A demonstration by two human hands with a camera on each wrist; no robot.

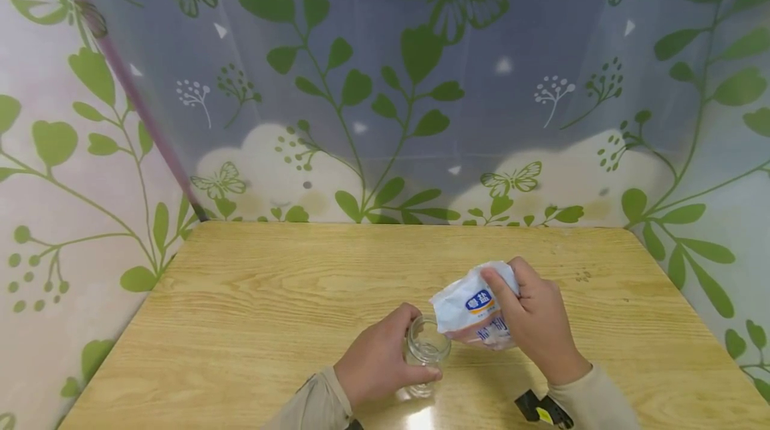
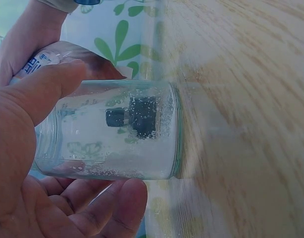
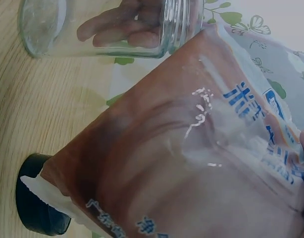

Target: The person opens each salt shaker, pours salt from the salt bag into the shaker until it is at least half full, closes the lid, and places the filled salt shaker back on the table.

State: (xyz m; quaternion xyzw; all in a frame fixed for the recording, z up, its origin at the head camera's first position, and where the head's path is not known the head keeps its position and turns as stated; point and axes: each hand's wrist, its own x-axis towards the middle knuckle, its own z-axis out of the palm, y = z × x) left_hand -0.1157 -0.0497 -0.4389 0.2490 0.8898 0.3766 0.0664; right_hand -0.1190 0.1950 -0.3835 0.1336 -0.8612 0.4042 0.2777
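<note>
My left hand (image 1: 381,356) grips a clear glass jar (image 1: 428,344), thumb on one side and fingers on the other. The jar stands upright on the table, its mouth uncovered. White grains cling to its inner wall, and a white layer shows in the left wrist view (image 2: 137,158). High on the right side, my right hand (image 1: 538,313) pinches a white and pinkish-brown plastic bag of salt (image 1: 475,306) with blue lettering. The bag is tilted toward the jar, one corner right at the rim. No stream of grains shows at that corner.
A short black round object (image 3: 35,203) sits on the wooden table (image 1: 271,283), partly behind the bag in the right wrist view. Patterned cloth walls (image 1: 361,169) with green leaves and butterflies border the table at the back and sides.
</note>
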